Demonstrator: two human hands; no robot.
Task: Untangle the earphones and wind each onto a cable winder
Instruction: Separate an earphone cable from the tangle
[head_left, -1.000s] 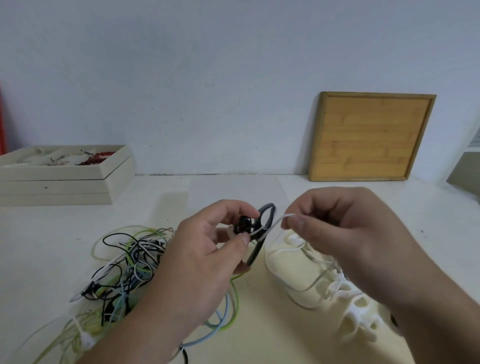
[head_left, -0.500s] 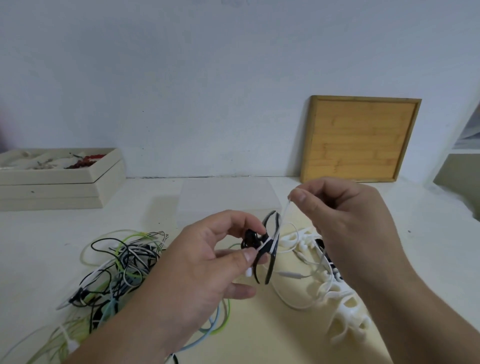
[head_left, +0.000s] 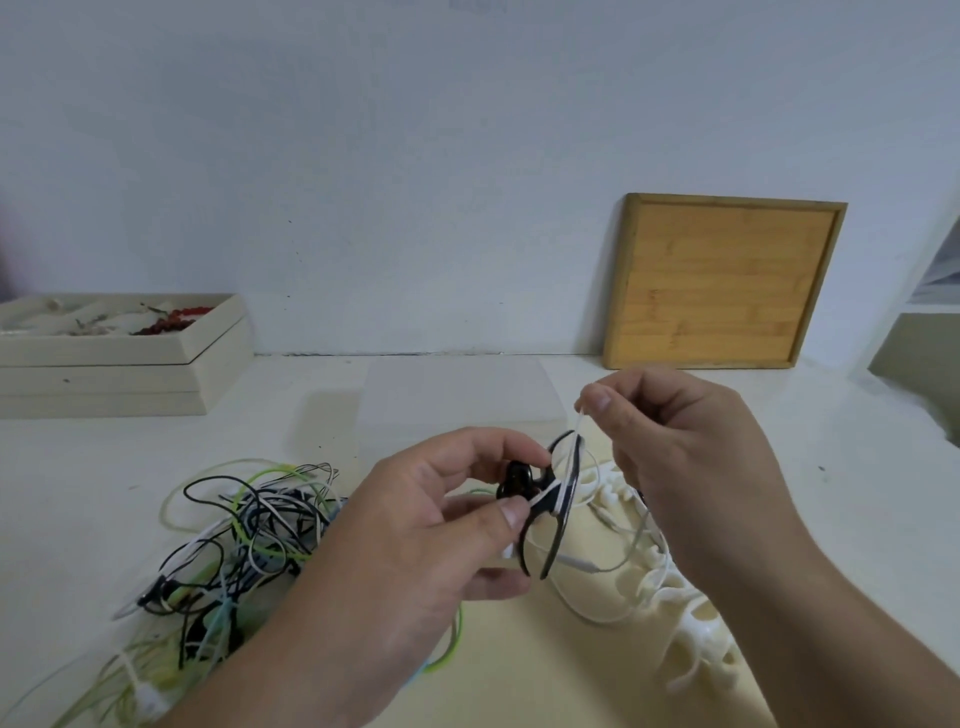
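My left hand (head_left: 415, 525) pinches a black cable winder (head_left: 550, 504) between thumb and fingers, holding it above the table. A white earphone cable (head_left: 576, 431) runs up from the winder to my right hand (head_left: 680, 447), which pinches it between thumb and forefinger just above and right of the winder. The cable's slack loops (head_left: 623, 561) hang down to the table below my right hand. A tangle of black, white, green and blue earphones (head_left: 244, 540) lies on the table to the left.
Several white cable winders (head_left: 696, 623) lie on the table at the right, under my right forearm. A stacked cream tray box (head_left: 109, 374) stands at the back left. A wooden board (head_left: 722, 283) leans on the wall at the back right.
My right hand has lifted the white cable up over the winder. The winder has turned in my left hand, and the camera view has shifted slightly.
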